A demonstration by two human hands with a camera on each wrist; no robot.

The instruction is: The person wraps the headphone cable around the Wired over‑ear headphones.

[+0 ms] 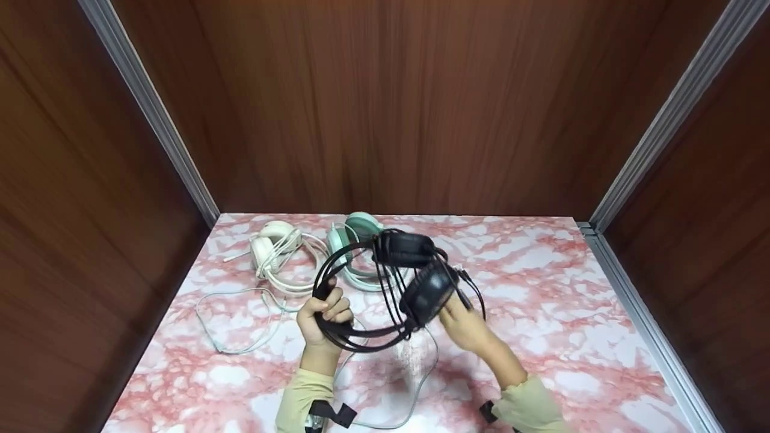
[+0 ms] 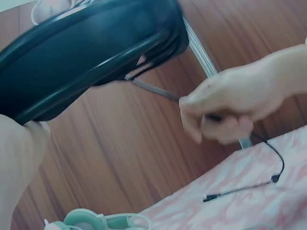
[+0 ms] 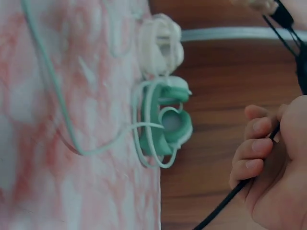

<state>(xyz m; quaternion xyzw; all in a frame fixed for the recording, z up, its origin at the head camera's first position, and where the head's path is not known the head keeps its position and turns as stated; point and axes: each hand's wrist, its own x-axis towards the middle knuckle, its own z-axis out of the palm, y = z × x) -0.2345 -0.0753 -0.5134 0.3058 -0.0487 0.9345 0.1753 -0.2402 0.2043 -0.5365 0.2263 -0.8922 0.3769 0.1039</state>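
Note:
My left hand (image 1: 325,316) grips the headband of a pair of black headphones (image 1: 428,294), held up above the table with both ear cups towards the right. Several loops of black cord (image 1: 388,282) run across the cups and band. At the lower ear cup in the head view is my right hand (image 1: 468,328), partly behind it. The right wrist view shows that hand's fingers curled round the black cable (image 3: 223,203). In the left wrist view the cable's loose end, with a small plug (image 2: 211,197), hangs below the right hand.
White headphones (image 1: 263,249) with a coiled cord lie at the back left of the pink marbled table (image 1: 541,337). Green headphones (image 1: 338,240) lie beside them, partly behind the black pair. A thin pale cord (image 1: 207,325) trails over the table. Wood-grain panels (image 1: 397,108) enclose the back and sides.

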